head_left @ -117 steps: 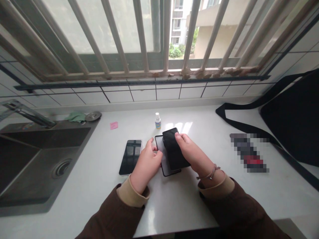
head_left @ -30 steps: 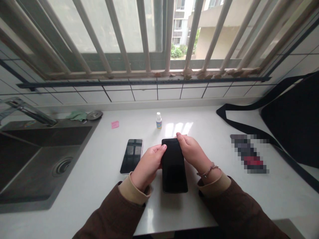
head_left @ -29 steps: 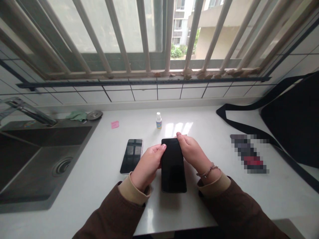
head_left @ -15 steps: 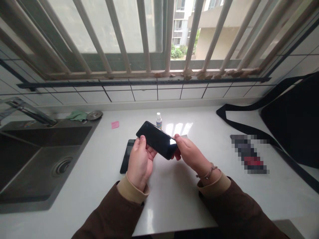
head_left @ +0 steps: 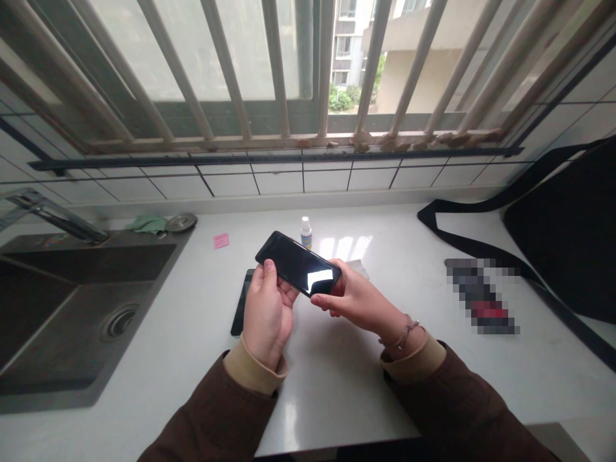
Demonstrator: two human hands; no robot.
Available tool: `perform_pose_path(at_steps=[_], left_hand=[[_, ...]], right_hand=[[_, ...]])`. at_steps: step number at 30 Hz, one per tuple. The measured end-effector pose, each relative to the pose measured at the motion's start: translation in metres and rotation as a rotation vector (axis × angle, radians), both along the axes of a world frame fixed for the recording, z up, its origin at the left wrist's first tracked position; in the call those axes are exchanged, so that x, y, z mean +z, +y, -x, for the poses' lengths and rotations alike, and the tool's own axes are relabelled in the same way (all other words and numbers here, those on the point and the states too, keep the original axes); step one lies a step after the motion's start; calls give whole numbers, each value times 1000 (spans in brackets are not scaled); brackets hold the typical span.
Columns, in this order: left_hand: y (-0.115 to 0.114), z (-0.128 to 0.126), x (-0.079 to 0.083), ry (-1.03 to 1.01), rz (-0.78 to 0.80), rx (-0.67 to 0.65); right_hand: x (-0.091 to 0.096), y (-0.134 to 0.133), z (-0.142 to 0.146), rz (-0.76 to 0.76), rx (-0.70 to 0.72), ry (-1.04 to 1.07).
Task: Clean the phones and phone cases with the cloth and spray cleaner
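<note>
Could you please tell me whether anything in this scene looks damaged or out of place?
The window bars look damaged at their feet: brownish, flaky crusts cling where they meet the sill. The black phone between the left hand and right hand looks intact.

White countertop [head_left: 337, 410] with pink note [head_left: 221, 240], spray bottle [head_left: 305, 233], phone [head_left: 242, 301], and something indistinct [head_left: 479, 295].

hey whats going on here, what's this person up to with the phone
A person is holding a black smartphone tilted above a white counter. The left hand supports it from below, and the right hand reaches to its lower edge. A second phone lies on the counter, partly hidden beneath the left hand. A small bottle stands beyond them, and a pale flat sheet lies past the right hand.
</note>
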State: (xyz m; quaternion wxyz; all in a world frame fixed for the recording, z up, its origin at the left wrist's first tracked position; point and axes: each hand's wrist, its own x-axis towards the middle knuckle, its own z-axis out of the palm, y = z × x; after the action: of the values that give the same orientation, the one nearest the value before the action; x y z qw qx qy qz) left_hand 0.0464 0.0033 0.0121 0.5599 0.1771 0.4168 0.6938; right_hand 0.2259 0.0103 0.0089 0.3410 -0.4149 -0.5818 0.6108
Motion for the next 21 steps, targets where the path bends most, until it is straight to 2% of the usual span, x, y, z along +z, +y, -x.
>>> perform_pose_path(at_steps=[4, 7, 9, 13, 16, 18, 21], left_hand=[[1, 1, 0, -5, 11, -8], [1, 2, 2, 10, 56, 3], [0, 1, 3, 35, 114, -35], [-6, -3, 2, 172, 186, -353], [-10, -5, 0, 294, 178, -519], [-9, -3, -1, 442, 171, -548], [-7, 4, 3, 872, 131, -510]], right_hand=[[0, 0, 0, 2, -11, -46], [-1, 2, -4, 5, 36, -66], [-3, 4, -6, -7, -12, -93], [-8, 9, -8, -135, -198, -199], [-12, 12, -8, -217, -169, -315], [-14, 14, -7, -227, -144, -359], [-16, 15, -7, -237, -139, -398]])
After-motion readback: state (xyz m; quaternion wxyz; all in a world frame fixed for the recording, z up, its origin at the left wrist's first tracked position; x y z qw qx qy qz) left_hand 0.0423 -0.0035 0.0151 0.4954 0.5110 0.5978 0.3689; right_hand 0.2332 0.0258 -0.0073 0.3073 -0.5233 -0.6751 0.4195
